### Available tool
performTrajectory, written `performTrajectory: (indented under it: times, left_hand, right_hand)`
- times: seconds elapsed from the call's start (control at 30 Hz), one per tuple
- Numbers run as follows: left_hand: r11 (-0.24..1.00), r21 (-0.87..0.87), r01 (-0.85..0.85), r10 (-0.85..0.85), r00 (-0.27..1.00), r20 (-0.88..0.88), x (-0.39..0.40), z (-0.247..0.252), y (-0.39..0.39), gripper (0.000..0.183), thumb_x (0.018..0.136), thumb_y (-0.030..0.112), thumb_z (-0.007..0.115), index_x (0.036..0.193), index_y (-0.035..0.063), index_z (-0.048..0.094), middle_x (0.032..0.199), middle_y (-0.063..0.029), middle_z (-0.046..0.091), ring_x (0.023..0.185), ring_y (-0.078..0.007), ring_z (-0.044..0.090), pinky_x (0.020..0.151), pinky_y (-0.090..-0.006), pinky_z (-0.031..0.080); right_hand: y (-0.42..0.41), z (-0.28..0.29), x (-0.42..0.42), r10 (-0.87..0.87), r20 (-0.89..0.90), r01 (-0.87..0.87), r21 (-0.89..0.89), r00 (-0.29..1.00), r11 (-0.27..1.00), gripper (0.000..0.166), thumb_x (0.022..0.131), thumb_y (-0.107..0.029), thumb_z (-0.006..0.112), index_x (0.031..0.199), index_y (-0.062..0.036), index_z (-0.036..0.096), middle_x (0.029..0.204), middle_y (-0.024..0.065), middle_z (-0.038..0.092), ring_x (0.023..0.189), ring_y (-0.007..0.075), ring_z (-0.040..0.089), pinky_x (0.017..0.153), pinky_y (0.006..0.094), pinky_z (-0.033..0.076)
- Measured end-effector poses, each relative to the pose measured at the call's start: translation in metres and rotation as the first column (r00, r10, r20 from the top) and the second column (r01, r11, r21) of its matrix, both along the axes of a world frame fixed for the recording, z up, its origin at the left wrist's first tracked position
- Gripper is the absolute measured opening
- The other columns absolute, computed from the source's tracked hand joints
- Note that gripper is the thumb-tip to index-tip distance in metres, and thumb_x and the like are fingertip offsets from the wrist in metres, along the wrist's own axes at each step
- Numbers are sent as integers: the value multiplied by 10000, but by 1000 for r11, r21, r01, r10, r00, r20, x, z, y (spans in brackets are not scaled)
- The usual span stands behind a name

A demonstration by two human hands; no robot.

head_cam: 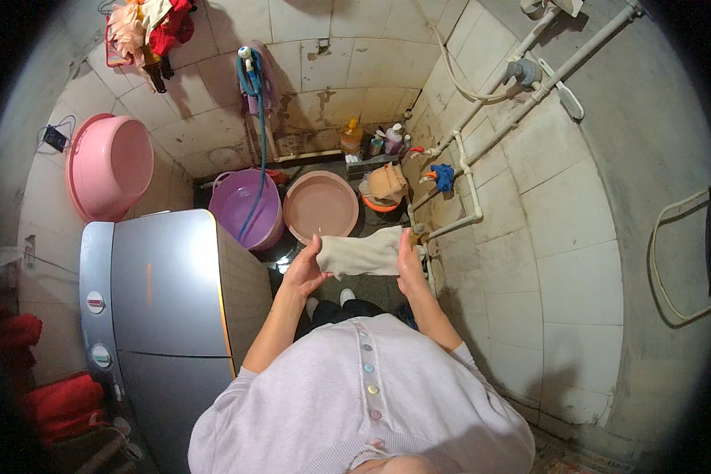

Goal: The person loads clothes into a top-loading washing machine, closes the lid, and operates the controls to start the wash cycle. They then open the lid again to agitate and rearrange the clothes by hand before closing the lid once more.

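A damp-looking whitish cloth (360, 253) is stretched sideways in front of my body, above the floor. My left hand (304, 269) grips its left end with the thumb up. At the other end my right hand (410, 266) holds the cloth, fingers mostly hidden behind it. Just beyond the cloth stands a round pinkish plastic basin (322, 204) that appears to hold water. To its left is a purple tub (246, 207), with a blue hose (260, 154) hanging down into it from the wall.
A grey twin-tub washing machine (169, 284) stands close on my left, a pink basin (133, 157) behind it. White pipes (468, 160) with taps run along the right wall. Bottles (351, 139) and an orange bucket (382, 204) occupy the far corner.
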State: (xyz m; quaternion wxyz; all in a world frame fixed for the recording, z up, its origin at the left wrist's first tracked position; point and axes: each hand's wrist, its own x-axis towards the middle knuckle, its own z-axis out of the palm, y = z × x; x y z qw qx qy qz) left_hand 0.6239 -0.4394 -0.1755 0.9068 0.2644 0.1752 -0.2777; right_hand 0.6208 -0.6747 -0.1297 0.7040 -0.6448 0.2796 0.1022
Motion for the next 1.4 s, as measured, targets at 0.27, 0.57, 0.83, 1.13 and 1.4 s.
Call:
performTrajectory:
  times: [0.27, 0.57, 0.83, 1.13, 1.4]
  left_hand:
    - [991, 119, 65, -87, 977, 192, -7, -31, 17, 364, 992, 316, 636, 1287, 107, 601, 1164, -22, 675, 1004, -172, 670, 778, -363, 574]
    - [825, 530, 199, -239, 971, 7, -35, -60, 18, 490, 998, 435, 616, 1350, 105, 534, 1201, -52, 651, 1098, -186, 625, 907, -441, 523]
    - [986, 88, 138, -133, 989, -69, -49, -59, 11, 772, 938, 726, 454, 1379, 97, 536, 1257, -76, 649, 1150, -247, 623, 961, -455, 513]
    - [939, -62, -337, 338, 941, 14, -54, -46, 54, 411, 882, 61, 604, 1292, 34, 587, 1239, -118, 668, 1132, -269, 657, 996, -419, 532]
    - [999, -17, -51, 54, 969, 240, -60, 17, 71, 786, 757, -41, 514, 1525, 18, 357, 1424, -110, 540, 1271, -245, 567, 1082, -372, 452]
  right_hand:
    - [-11, -29, -2, 99, 32, -102, 120, 995, 988, 787, 1003, -641, 454, 1379, 47, 516, 1349, 142, 582, 1222, 234, 536, 1046, 363, 404]
    - [13, -56, -15, 436, 42, -378, -429, 899, 821, 462, 1066, -382, 444, 1072, 50, 608, 1017, 222, 679, 932, 287, 652, 808, 440, 478]
    - [70, -15, -35, 941, 59, -857, -397, 332, 327, 376, 1019, -227, 554, 1320, -3, 526, 979, 196, 668, 857, 300, 647, 799, 386, 511]
    - [79, -14, -26, 937, 191, -853, -391, 293, 346, 433, 1000, -147, 579, 1415, -33, 530, 1042, 158, 732, 901, 229, 694, 814, 326, 525]
    - [88, -51, -6, 637, 392, -527, -358, 664, 770, 483, 923, -157, 712, 1347, -5, 538, 1336, 183, 569, 1126, 184, 602, 880, 316, 522]
